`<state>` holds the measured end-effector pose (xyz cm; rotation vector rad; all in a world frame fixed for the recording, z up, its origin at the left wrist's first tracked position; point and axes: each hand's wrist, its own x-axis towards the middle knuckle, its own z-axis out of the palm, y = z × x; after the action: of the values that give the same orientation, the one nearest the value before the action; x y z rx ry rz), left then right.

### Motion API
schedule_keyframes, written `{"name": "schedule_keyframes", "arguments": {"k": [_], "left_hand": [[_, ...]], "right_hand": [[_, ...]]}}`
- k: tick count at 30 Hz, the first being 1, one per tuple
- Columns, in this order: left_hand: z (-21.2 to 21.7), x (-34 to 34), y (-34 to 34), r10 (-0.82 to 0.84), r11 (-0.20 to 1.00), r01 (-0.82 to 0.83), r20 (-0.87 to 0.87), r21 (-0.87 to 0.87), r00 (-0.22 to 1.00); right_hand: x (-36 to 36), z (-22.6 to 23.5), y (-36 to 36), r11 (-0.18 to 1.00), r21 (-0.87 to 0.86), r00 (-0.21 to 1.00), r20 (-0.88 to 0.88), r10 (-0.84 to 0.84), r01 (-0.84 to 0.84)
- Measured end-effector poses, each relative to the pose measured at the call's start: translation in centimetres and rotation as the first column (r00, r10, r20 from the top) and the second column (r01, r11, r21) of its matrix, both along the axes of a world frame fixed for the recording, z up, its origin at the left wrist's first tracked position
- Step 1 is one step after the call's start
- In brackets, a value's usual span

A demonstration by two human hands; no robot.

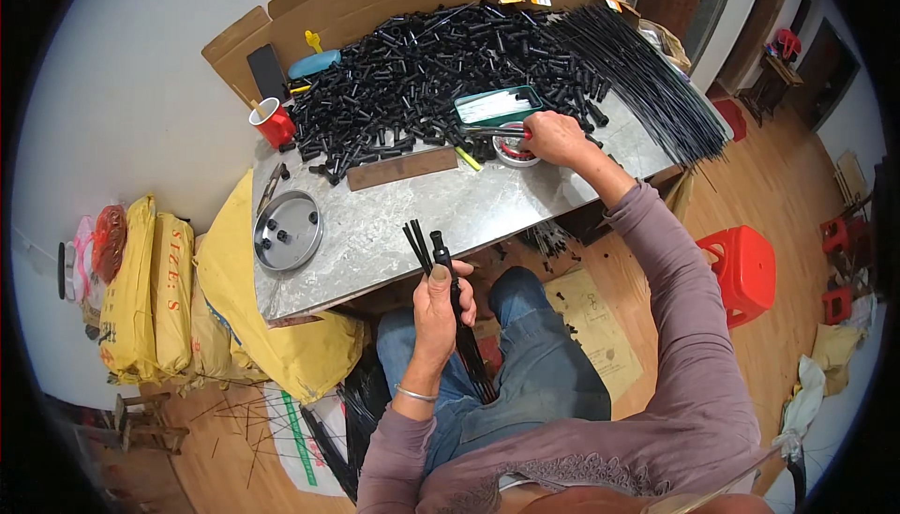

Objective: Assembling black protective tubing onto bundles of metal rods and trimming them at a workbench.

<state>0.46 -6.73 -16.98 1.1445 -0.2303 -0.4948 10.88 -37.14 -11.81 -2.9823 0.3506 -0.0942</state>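
Note:
My left hand (436, 312) is closed in front of the table edge, above my lap. It grips several thin black rods (417, 242) together with a black tubular fitting (441, 249) that points upward. My right hand (560, 139) is closed round a long metal tool with a red handle (497, 131); its exact kind is hard to make out. The tool lies over a small white bowl (517, 156) with something red inside. Just behind it is a green tray (461, 111) of white strips. A great heap of black tubular fittings (412, 64) covers the table's far part.
Long black rods (647, 83) lie at the table's right. On the grey table (328, 279) are a brown bar (401, 169), a round metal dish (314, 242) with black pieces, a red cup (272, 125) and a phone (266, 73). Yellow sacks (173, 289) stand left; a red stool (750, 275) stands right.

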Motion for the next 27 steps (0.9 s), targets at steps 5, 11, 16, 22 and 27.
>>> {"name": "schedule_keyframes", "arguments": {"k": [5, 11, 16, 22, 27], "left_hand": [[0.3, -0.2, -0.1, 0.003, 1.0, -0.003, -0.006, -0.015, 1.0], [0.9, -0.3, 0.0, 0.013, 1.0, -0.013, 0.03, 0.003, 0.999], [1.5, -1.0, 0.3, 0.027, 0.999, -0.026, 0.025, -0.022, 0.999], [1.8, -2.0, 0.9, 0.059, 0.998, -0.058, 0.071, -0.014, 0.996], [2.0, -2.8, 1.9, 0.19, 0.981, -0.192, 0.101, 0.01, 0.977]], "right_hand": [[0.6, -0.5, 0.3, 0.998, -0.046, 0.998, 0.035, 0.046, -0.044], [0.6, -0.3, 0.0, 0.997, 0.066, 0.985, 0.168, 0.038, -0.049], [0.4, -0.2, 0.0, 0.995, 0.102, 0.972, 0.236, -0.006, -0.019], [-0.5, 0.2, 0.3, 0.855, 0.514, 0.963, 0.26, -0.073, -0.073], [-5.4, -0.7, 7.3, -0.07, 0.997, 0.999, 0.028, -0.046, -0.032]]}}
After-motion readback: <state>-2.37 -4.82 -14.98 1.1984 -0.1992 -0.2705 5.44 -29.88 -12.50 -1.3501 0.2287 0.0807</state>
